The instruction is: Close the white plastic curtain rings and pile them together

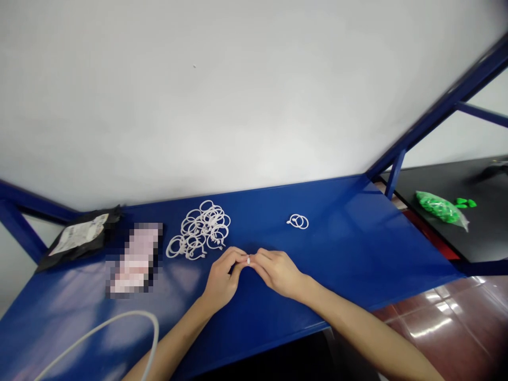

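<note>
Both the left hand point(222, 278) and the right hand point(280, 272) pinch a white piece point(248, 260) between them, over the table point(257, 211); I see little of it. A heap of rings point(203, 226) lies just beyond the left hand, and an overlapping pair point(297, 221) sits farther right, well apart from the heap.

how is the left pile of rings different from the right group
The left pile holds many jumbled rings; the right group looks like just two, overlapping. The left pile spreads wide, while the right group takes little room. Both are white and lie on the blue table.
</note>
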`<state>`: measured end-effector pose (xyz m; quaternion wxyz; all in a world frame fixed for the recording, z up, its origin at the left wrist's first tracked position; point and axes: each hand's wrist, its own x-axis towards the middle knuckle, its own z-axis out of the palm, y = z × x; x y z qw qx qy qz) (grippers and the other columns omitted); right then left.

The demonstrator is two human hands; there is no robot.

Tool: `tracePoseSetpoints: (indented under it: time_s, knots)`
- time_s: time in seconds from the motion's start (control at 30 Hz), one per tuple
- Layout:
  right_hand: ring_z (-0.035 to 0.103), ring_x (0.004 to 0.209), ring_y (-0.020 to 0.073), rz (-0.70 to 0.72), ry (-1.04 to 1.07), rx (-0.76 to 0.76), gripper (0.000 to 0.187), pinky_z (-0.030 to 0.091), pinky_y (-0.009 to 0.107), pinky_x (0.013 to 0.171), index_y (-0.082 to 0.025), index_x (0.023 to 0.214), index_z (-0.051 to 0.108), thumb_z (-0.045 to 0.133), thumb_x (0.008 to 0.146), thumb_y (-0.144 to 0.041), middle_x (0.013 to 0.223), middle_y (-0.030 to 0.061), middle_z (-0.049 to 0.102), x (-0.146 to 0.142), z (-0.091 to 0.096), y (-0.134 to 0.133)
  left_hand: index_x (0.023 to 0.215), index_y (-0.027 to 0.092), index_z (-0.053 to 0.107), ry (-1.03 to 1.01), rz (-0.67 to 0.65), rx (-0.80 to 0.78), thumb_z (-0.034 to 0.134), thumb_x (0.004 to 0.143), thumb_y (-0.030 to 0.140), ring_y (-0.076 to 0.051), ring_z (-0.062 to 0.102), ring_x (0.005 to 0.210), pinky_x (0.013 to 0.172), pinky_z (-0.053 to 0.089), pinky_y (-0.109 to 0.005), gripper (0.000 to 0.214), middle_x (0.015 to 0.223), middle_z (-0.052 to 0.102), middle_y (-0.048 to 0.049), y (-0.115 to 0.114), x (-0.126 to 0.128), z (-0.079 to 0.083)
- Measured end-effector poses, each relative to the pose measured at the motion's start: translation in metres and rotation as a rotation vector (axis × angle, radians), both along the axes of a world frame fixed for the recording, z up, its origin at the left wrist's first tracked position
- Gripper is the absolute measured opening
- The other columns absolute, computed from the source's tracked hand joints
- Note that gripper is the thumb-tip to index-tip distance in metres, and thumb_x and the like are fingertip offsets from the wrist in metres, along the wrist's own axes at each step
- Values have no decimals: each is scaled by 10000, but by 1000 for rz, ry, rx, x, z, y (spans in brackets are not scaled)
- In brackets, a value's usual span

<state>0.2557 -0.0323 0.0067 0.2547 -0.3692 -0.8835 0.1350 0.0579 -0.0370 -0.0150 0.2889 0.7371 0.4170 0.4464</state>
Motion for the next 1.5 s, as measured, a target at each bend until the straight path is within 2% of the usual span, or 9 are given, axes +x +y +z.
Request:
tracePoseSetpoints:
  time_s: [0.2,0.3,0.4,0.53,0.73,0.87,1.17,1.33,1.5]
  knots:
    - [660,728,139,-1,23,-23,280,483,245,670,-186,1017,650,408,1079,-313,876,32,692,5,-3,8,1010,209,636,222,-24,219,542,975,127,-155,644,890,826,531,-295,130,952,691,-29,7,-3,4]
    - [697,846,139,-68,68,-36,229,506,233,743,-212,1082,659,466,1062,-335,993,32,720,14,-1,18,1154,212,649,430,82,364,532,953,80,-207,618,996,940,505,-376,267,1060,701,-61,17,-17,9]
    - [699,848,150,-327,52,20,236,509,241,732,-211,1057,672,484,1050,-353,1009,38,715,32,3,28,1236,199,648,613,276,441,512,911,26,-265,579,1086,1003,469,-444,393,1168,685,-96,26,-38,11]
    - [674,734,156,-731,-82,70,250,461,253,587,-198,1034,682,495,1028,-364,1030,53,685,63,8,40,1115,209,713,746,400,421,590,906,112,-311,556,1111,990,462,-475,262,1222,666,-106,31,-58,8]
    - [671,740,174,-881,-151,15,221,426,253,534,-198,1068,685,562,978,-358,1091,73,655,78,11,45,1015,211,705,693,388,446,632,926,183,-284,578,1055,958,460,-448,118,1139,704,-85,31,-56,11]
    - [666,743,162,-750,-73,32,219,490,261,600,-198,1078,678,542,996,-348,1113,78,654,64,11,39,1061,207,655,568,315,444,603,944,149,-234,596,938,910,475,-397,140,998,729,-52,26,-48,18]
    - [686,801,113,-56,191,-185,257,582,307,794,-237,1269,559,511,1025,-303,1372,101,578,18,6,14,1074,221,620,311,22,169,491,995,185,-177,635,886,810,532,-318,156,932,681,-34,7,-22,24]
    - [673,724,108,-1,228,-257,150,544,253,703,-209,1132,603,533,1023,-286,1103,47,699,11,0,12,1090,231,632,197,35,45,546,977,211,-162,688,860,774,560,-291,144,933,702,-19,5,-12,12]
    - [688,776,131,-7,213,-287,157,526,248,717,-206,1094,633,551,1022,-318,1005,31,730,11,-2,13,998,238,656,144,27,-8,578,974,236,-145,693,835,784,557,-278,81,909,703,2,5,-10,9]
